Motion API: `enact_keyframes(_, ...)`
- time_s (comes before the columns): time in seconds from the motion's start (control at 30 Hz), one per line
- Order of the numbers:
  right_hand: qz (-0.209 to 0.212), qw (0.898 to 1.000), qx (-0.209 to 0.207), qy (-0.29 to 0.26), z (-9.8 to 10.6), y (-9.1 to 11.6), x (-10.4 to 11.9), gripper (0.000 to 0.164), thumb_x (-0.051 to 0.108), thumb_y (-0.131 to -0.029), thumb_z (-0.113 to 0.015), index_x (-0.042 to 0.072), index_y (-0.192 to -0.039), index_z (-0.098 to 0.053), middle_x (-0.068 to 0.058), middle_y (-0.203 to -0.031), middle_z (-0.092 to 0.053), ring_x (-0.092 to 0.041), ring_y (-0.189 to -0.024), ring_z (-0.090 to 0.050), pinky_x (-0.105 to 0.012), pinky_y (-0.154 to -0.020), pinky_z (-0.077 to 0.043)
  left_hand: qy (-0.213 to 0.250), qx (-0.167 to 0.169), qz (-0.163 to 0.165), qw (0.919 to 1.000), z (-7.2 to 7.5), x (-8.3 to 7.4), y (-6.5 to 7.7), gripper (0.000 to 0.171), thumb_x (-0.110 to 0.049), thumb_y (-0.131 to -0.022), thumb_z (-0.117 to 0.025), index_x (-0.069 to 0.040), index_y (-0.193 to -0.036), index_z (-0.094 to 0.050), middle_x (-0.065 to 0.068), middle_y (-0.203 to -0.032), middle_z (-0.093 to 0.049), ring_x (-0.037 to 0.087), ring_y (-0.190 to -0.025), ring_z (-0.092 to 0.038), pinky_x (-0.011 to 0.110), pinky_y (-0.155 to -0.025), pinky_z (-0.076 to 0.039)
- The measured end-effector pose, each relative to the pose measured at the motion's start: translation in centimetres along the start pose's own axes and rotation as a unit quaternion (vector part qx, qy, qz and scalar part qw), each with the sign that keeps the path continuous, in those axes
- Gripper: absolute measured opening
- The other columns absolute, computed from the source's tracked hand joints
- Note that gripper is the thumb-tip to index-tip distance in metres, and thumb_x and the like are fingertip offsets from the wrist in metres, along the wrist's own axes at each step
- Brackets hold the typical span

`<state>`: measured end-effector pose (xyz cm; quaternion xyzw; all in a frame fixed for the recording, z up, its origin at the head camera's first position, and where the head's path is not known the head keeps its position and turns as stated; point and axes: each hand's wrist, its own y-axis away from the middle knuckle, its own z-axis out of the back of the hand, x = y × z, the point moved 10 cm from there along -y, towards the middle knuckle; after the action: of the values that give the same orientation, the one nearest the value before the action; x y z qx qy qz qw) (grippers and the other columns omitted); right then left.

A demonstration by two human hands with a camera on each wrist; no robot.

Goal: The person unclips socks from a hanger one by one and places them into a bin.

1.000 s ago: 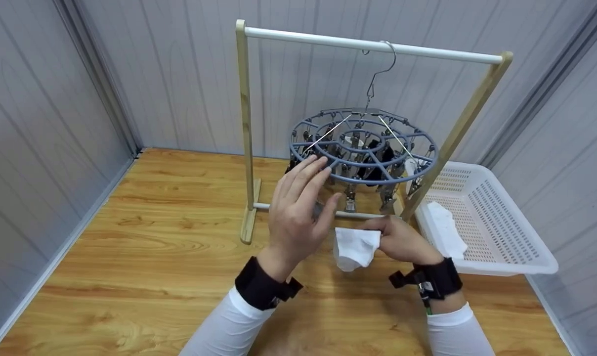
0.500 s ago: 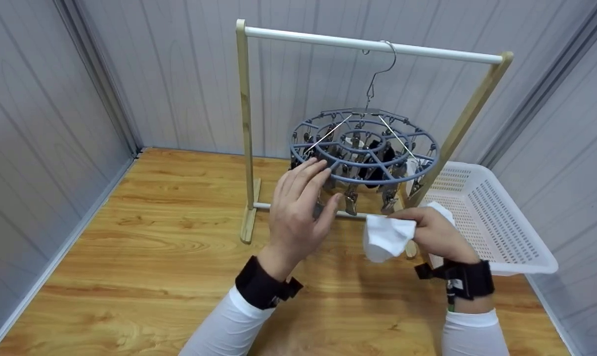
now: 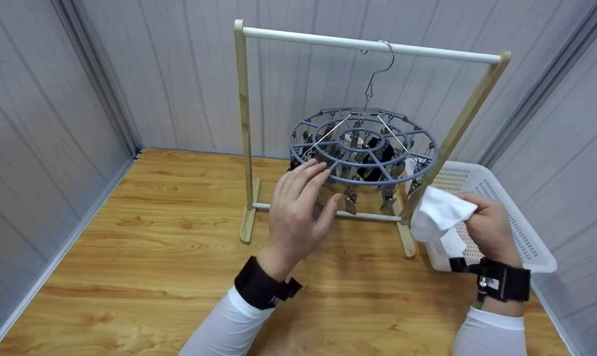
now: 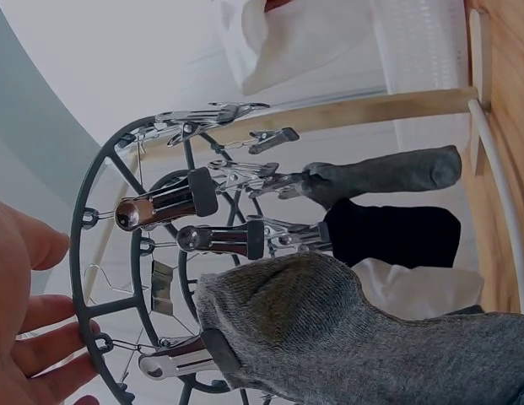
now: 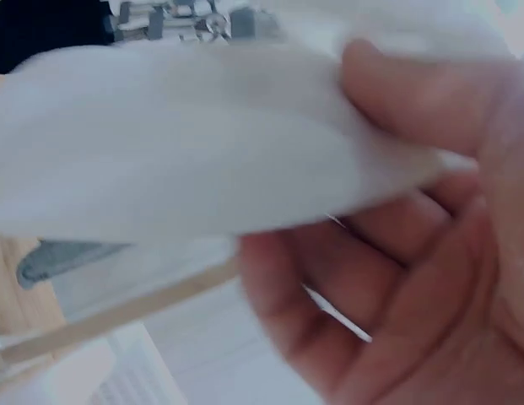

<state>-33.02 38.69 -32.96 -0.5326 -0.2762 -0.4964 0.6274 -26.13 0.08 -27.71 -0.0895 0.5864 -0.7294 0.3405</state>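
My right hand (image 3: 493, 230) pinches a white sock (image 3: 439, 212) by its edge, in front of the rack's right leg and the basket's near side. In the right wrist view the sock (image 5: 160, 143) is blurred and spreads out from thumb and fingers. My left hand (image 3: 298, 212) has its fingers extended at the near left rim of a round blue-grey clip hanger (image 3: 362, 183). In the left wrist view its fingertips touch or nearly touch that rim. From the clips hang a grey sock (image 4: 321, 321), a black sock (image 4: 392, 232) and another grey sock (image 4: 397, 173).
The hanger hooks over the white bar (image 3: 323, 38) of a wooden-legged rack (image 3: 244, 118). A white perforated basket (image 3: 521, 232) stands at the right, with another white cloth piece (image 3: 454, 243) in it. Wood-patterned table (image 3: 145, 277) lies beneath; panelled walls surround it.
My right hand has moved right and slightly up with the white sock, from below the hanger to beside the basket. My left hand has stayed at the hanger's rim.
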Motion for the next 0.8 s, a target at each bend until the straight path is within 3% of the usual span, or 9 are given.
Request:
enact_keyframes(0.1, -0.031, 0.996, -0.078, 0.017, 2.2, -0.2, -0.8, 0.026, -0.018, -0.098, -0.062, -0.014, -0.117, -0.079, 0.012, -0.096, -0.081, -0.007, -0.090, -0.072, -0.016, -0.075, -0.058, 0.000, 0.001, 0.001, 1.0000, 0.0, 0.0, 0.0, 0.040, -0.022, -0.104, -0.079, 0.002, -0.135, -0.074, 0.018, -0.143, -0.071, 0.034, -0.143, -0.061, 0.048, -0.125, -0.044)
enact_keyframes(0.23, -0.091, 0.981, -0.146, 0.092, 4.5, -0.1, -2.0, 0.028, -0.003, -0.103, -0.066, -0.009, -0.127, -0.078, 0.020, -0.089, -0.075, -0.006, -0.085, -0.067, -0.015, -0.070, -0.055, 0.000, 0.004, 0.003, 1.0000, 0.0, 0.0, 0.0, 0.040, -0.023, -0.104, -0.079, 0.002, -0.135, -0.074, 0.017, -0.143, -0.071, 0.033, -0.143, -0.061, 0.048, -0.125, -0.044)
enact_keyframes(0.3, -0.125, 0.971, -0.166, 0.119, 5.3, 0.1, -2.6, 0.031, 0.005, -0.105, -0.066, -0.006, -0.131, -0.078, 0.016, -0.093, -0.074, -0.007, -0.086, -0.064, -0.015, -0.069, -0.054, 0.000, 0.004, 0.003, 1.0000, 0.0, 0.0, 0.0, 0.040, -0.023, -0.105, -0.078, 0.002, -0.135, -0.074, 0.017, -0.143, -0.071, 0.033, -0.143, -0.061, 0.048, -0.125, -0.044)
enact_keyframes(0.37, -0.153, 0.963, -0.171, 0.143, 5.8, 0.2, -3.2, 0.035, 0.012, -0.107, -0.064, -0.005, -0.135, -0.077, 0.003, -0.107, -0.077, -0.010, -0.091, -0.063, -0.015, -0.069, -0.053, 0.000, 0.004, 0.003, 1.0000, 0.1, 0.0, 0.0, 0.040, -0.023, -0.104, -0.078, 0.002, -0.135, -0.074, 0.018, -0.143, -0.071, 0.034, -0.143, -0.061, 0.048, -0.125, -0.044)
enact_keyframes(0.53, -0.189, 0.952, -0.136, 0.198, 5.7, 0.2, -4.5, 0.042, 0.020, -0.108, -0.060, -0.005, -0.138, -0.075, -0.024, -0.138, -0.070, -0.014, -0.098, -0.061, -0.016, -0.066, -0.052, 0.000, 0.002, 0.000, 1.0000, 0.1, 0.0, 0.0, 0.040, -0.023, -0.104, -0.079, 0.002, -0.134, -0.074, 0.018, -0.142, -0.072, 0.034, -0.141, -0.062, 0.048, -0.124, -0.045)
enact_keyframes(0.8, -0.213, 0.946, -0.007, 0.245, 4.2, 0.2, -7.0, 0.047, 0.022, -0.109, -0.053, -0.010, -0.138, -0.072, -0.031, -0.134, -0.069, -0.017, -0.087, -0.063, -0.025, -0.065, -0.057, 0.000, -0.005, -0.006, 1.0000, 0.2, 0.0, 0.1, 0.038, -0.021, -0.103, -0.079, 0.002, -0.133, -0.075, 0.018, -0.141, -0.072, 0.035, -0.141, -0.063, 0.049, -0.124, -0.045)
